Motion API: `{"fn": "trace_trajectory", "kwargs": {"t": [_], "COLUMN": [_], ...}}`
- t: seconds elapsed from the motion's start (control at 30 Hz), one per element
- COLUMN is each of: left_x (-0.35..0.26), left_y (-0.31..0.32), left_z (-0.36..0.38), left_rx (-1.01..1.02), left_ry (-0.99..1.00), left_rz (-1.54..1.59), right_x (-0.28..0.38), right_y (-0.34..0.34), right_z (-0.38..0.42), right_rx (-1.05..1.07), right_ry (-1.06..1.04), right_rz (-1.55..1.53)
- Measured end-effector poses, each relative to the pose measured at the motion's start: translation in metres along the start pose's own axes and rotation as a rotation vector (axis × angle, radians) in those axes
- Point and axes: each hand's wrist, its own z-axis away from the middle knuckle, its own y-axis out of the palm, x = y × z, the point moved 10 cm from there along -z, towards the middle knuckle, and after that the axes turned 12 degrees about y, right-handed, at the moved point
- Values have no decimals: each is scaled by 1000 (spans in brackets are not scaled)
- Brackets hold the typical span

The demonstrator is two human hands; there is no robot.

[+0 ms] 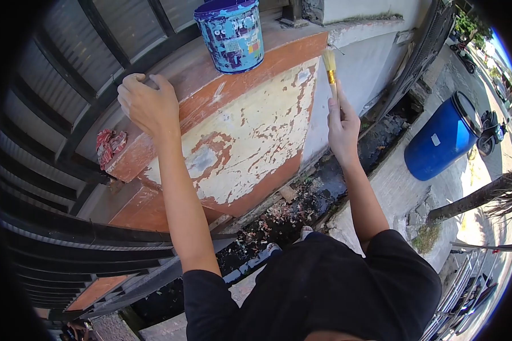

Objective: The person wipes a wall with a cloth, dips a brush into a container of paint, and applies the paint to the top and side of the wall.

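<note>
My right hand is wrapped round the handle of a paintbrush, its pale bristles pointing up near the corner of the low wall. This wall has peeling cream paint with orange-brown borders. My left hand rests above the ledge, fingers curled over the lower rail of a dark metal fence; its fingertips are partly hidden. On the ledge between the hands stands a paint-smeared blue bucket. A crumpled red and white cloth lies on the ledge below my left hand.
A gutter with dark water and paint flakes runs along the wall's foot, by my feet. To the right a blue drum stands on the concrete, near a leaning trunk. Parked motorcycles are farther off.
</note>
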Motion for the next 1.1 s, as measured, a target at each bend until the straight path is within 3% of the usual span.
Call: {"fn": "trace_trajectory", "kwargs": {"t": [0.03, 0.1, 0.13, 0.2, 0.3, 0.37, 0.47, 0.57, 0.6, 0.67, 0.7, 0.77, 0.83, 0.9, 1.1], "left_x": [-1, -3, -3, -2, -4, 2, 0, -3, -5, -3, -2, -10, -30, -59, -142], "left_y": [-1, -2, -2, -1, -3, -2, -1, -6, -8, -19, -23, -45, -54, -50, 8], "left_z": [0, 1, 2, -1, 5, 1, 0, 0, -1, 3, 10, 29, 65, 107, 246], "left_rx": [-7, -11, -14, -22, -13, -27, -22, -52, -54, -144, -139, -345, -346, -169, 373], "left_ry": [1, 4, 1, -5, 17, -48, -32, -65, -68, -112, -112, -19, -85, -89, -558], "left_rz": [-10, -22, -38, -54, -52, -44, -58, -54, -56, 64, 58, 187, 348, 422, 1056], "right_x": [-1, 13, 6, 1, -96, -134, -129, -14, -12, 1, -20, -86, -155, -164, -93], "right_y": [4, -10, -3, 15, 63, 62, 15, 4, 14, 44, 55, 62, 60, 50, 38], "right_z": [-23, -52, -67, -76, -33, -10, -19, -74, -88, -83, -68, -18, 32, 79, 100], "right_rx": [1, -308, -310, -374, 62, 149, -101, -214, -212, -179, -66, 222, 559, 658, 751], "right_ry": [-2, -219, -218, -434, -213, -194, -120, -206, -210, -503, -452, -348, 236, 878, 820], "right_rz": [2, 67, 65, 187, 518, 614, 303, 158, 158, 352, 266, 384, -35, -682, -834]}}
